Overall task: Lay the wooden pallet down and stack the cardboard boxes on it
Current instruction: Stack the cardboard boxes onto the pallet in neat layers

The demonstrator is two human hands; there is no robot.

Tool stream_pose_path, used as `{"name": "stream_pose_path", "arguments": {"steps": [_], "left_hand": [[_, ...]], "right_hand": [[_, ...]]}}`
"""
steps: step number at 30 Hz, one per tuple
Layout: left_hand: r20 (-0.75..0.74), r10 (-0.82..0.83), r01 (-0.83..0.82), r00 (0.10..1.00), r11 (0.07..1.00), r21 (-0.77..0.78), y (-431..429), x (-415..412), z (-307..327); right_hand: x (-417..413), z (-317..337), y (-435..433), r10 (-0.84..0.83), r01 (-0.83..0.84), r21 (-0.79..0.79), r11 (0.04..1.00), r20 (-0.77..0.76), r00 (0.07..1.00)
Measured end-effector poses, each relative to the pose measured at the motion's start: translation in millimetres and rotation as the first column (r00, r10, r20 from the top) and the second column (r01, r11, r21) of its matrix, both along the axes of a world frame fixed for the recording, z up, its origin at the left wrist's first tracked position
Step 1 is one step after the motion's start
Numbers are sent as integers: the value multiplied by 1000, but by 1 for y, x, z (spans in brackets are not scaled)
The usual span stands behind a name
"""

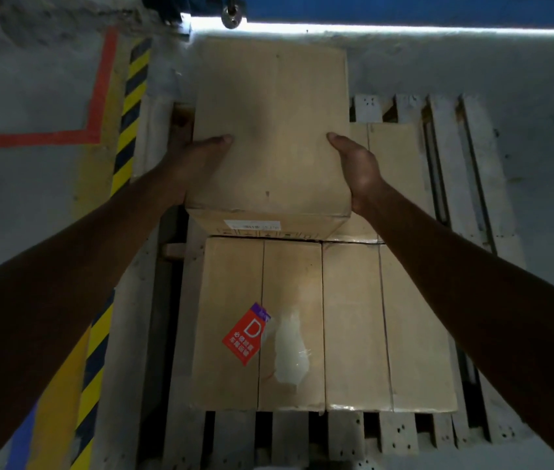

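The grey concrete floor carries a pale wooden pallet lying flat, its slats running away from the camera. Left of the pallet, a black-and-yellow stripe and a red line are marked on the floor. At the near end of the slats two boxes sit side by side, touching: the left box, which bears a red label, and the right box. Just behind the right box lies a rear box, partly hidden. A far box fills the far-left place and seems to sit higher; whether it rests on the slats cannot be told.
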State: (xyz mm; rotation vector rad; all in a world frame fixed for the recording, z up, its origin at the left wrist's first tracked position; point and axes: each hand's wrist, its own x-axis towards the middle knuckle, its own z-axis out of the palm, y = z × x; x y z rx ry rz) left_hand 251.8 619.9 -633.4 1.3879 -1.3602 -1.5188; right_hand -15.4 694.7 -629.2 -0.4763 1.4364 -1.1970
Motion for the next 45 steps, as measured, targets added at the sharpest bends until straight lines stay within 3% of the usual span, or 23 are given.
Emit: {"name": "stream_pose_path", "arguments": {"steps": [15, 29, 36, 41, 45], "left_hand": [[-40, -30, 32, 999, 999, 43, -10, 9, -6], [41, -28, 29, 999, 1000, -9, 2, 6, 2], [245, 12, 17, 969, 994, -112, 9, 3, 7], [475, 107, -4, 874, 977, -212, 11, -9, 17], [563, 94, 19, 821, 981, -191, 26, -17, 44]], "right_hand": [[2, -8, -6, 3, 1, 35, 999, -106, 994], [7, 2, -2, 5, 9, 55, 998, -256, 967], [12, 6, -2, -29, 56, 80, 995, -302, 953], [14, 23, 2, 12, 55, 134, 989, -449, 894], [15, 54, 21, 5, 67, 151, 986, -434, 901]]}}
